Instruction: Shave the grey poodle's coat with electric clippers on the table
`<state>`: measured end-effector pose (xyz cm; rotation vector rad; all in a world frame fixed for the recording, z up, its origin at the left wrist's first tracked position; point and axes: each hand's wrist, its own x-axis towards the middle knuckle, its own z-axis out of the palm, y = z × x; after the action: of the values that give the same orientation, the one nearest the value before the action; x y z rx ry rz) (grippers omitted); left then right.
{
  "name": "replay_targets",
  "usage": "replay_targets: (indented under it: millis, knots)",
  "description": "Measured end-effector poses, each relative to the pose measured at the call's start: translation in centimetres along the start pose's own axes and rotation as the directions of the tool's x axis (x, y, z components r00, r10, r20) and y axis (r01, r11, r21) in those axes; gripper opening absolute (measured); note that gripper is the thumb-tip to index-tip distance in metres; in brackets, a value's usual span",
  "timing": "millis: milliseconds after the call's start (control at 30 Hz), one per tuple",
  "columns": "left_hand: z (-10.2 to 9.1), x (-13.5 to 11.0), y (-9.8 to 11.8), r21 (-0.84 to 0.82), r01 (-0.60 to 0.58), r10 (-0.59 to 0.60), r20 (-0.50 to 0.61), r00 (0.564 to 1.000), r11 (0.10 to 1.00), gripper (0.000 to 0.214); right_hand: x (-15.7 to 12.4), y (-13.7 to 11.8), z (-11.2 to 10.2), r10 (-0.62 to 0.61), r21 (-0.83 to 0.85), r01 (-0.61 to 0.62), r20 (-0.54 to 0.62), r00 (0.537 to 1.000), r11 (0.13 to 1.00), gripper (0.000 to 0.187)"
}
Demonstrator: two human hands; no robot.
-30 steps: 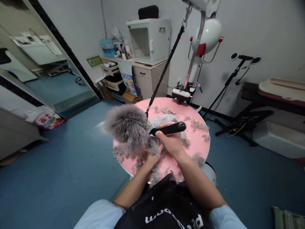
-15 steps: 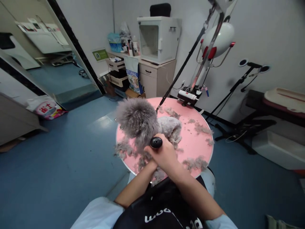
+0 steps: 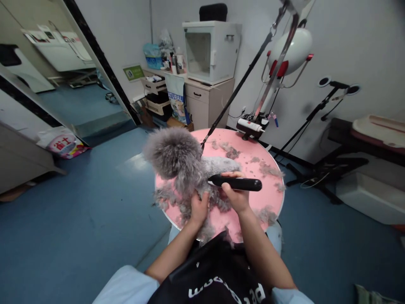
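Observation:
A small grey fluffy dog (image 3: 180,158) stands on a round pink table (image 3: 268,192), tethered by a black leash (image 3: 237,88) that runs up to an overhead arm. My right hand (image 3: 236,196) is closed round a black hair clipper (image 3: 237,183), which lies level with its tip at the dog's side. My left hand (image 3: 198,207) is closed on the dog's front leg, below its chest. Cut grey fur (image 3: 264,169) is strewn over the tabletop.
A white cabinet box (image 3: 210,50) on a beige drawer unit stands behind the table. A white and red dryer (image 3: 289,52) on a stand is at the back right. A black stand (image 3: 316,112) and tubs (image 3: 367,190) are at the right. The floor is blue.
My right hand turned the clipper from pointing at me to lying level against the dog's side. My left hand came into view on the dog's leg. The dog's head shifted left.

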<state>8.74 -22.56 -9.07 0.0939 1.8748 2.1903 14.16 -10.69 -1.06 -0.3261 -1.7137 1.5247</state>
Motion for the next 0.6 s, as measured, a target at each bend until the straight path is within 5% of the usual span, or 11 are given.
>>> replay_targets:
  millis: [167,367,533,600]
  knots:
    - [-1.3,-0.1,1.0,0.158,-0.129,0.121,0.055,0.991,0.979,0.033,-2.5,2.8,-0.6,-0.017,-0.082,0.032,0.176,0.984,0.996,0.025]
    - [-1.5,-0.7,2.6,0.302,-0.12,0.092,0.108,0.99,0.946,0.033,-3.4,2.4,-1.3,-0.142,0.005,0.142,-0.036,0.989,0.99,0.029]
    - [-1.5,-0.6,3.4,0.419,-0.104,0.082,0.071,0.994,0.902,0.034,-4.4,3.4,-0.5,-0.29,-0.152,0.313,0.152,0.945,0.938,0.034]
    - [-1.7,-0.4,3.6,0.445,-0.102,0.081,0.067,0.995,0.89,0.035,-4.9,3.7,-0.5,-0.318,-0.18,0.332,0.102,0.943,0.926,0.035]
